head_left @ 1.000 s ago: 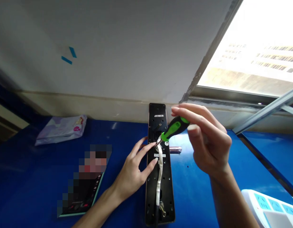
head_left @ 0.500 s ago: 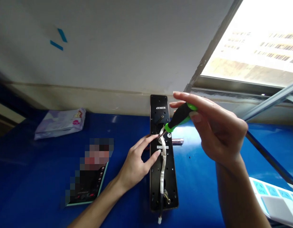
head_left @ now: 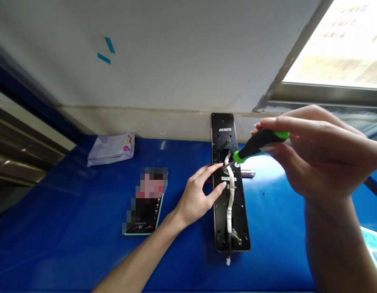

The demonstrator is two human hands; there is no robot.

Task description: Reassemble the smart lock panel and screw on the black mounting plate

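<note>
A long black panel (head_left: 220, 211) lies flat on the blue table (head_left: 69, 228), its far end against the wall. A white cable (head_left: 229, 203) runs along its middle to a small plug past the near end. My right hand (head_left: 316, 162) is closed round a black and green screwdriver (head_left: 258, 144), whose tip meets the panel's upper part. My left hand (head_left: 197, 195) rests at the panel's left edge, with thumb and forefinger pinched at the screwdriver tip.
A phone (head_left: 145, 209) lies on the table left of my left hand. A pale plastic packet (head_left: 110, 148) sits near the wall. A small metal piece (head_left: 248, 174) lies right of the panel. A white and blue object (head_left: 374, 244) is at the right edge.
My head has turned, so everything sits further right in view. The right hand has tilted the screwdriver flatter and stays on the panel. The left hand keeps its place.
</note>
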